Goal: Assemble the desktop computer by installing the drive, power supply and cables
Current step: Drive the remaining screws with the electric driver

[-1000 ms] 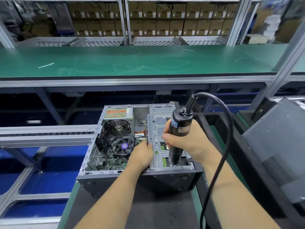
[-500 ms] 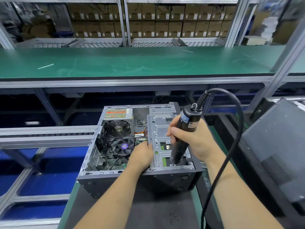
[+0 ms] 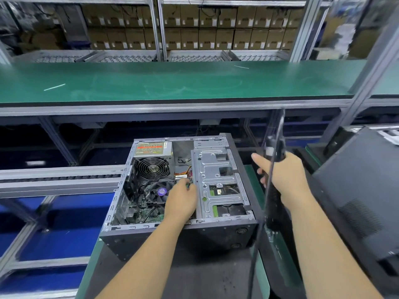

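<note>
An open desktop case (image 3: pixel 218 236) lies on its side on the bench in front of me. A power supply (image 3: pixel 153 152) with a round fan sits at its far left corner, and the silver drive cage (image 3: pixel 213 180) fills the right half. My left hand (image 3: pixel 180 201) reaches inside beside the CPU fan (image 3: pixel 160 190), fingers curled at small cables next to the cage edge; what they pinch is unclear. My right hand (image 3: pixel 285 175) grips a black electric screwdriver (image 3: pixel 273 190), blurred, to the right of the case and clear of it. Its cord hangs down past the case corner.
A dark case side panel (image 3: pixel 362 190) leans at the right. A long green bench (image 3: pixel 172 83) runs across behind, with shelves of cardboard boxes (image 3: pixel 216 29) beyond. A roller conveyor rail (image 3: pixel 60 178) lies to the left over blue floor.
My right hand lifted the screwdriver off the drive cage and swung it right, outside the case. My left hand stayed inside the case, shifting slightly toward the cables.
</note>
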`<action>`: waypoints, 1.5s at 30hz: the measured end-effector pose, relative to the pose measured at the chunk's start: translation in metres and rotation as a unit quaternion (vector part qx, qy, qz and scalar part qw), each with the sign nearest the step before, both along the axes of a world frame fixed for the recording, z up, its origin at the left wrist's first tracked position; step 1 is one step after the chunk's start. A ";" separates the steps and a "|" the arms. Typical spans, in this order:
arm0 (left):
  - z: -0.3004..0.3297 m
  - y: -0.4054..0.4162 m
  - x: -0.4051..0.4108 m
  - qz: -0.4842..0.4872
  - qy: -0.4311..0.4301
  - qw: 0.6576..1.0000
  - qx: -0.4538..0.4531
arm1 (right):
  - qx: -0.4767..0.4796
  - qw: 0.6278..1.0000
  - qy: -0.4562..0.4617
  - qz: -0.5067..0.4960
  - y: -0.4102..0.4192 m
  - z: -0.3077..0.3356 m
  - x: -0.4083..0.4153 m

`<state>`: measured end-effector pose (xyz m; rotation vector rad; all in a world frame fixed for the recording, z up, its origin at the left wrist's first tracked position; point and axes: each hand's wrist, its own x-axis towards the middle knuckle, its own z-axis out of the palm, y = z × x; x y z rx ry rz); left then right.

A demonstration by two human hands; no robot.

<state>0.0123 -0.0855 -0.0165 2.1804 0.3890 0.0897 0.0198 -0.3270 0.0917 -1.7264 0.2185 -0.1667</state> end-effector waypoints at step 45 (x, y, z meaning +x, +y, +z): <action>0.036 0.099 0.007 0.071 -0.046 0.920 0.383 | -0.158 0.950 0.256 -0.085 -0.059 -0.140 -0.020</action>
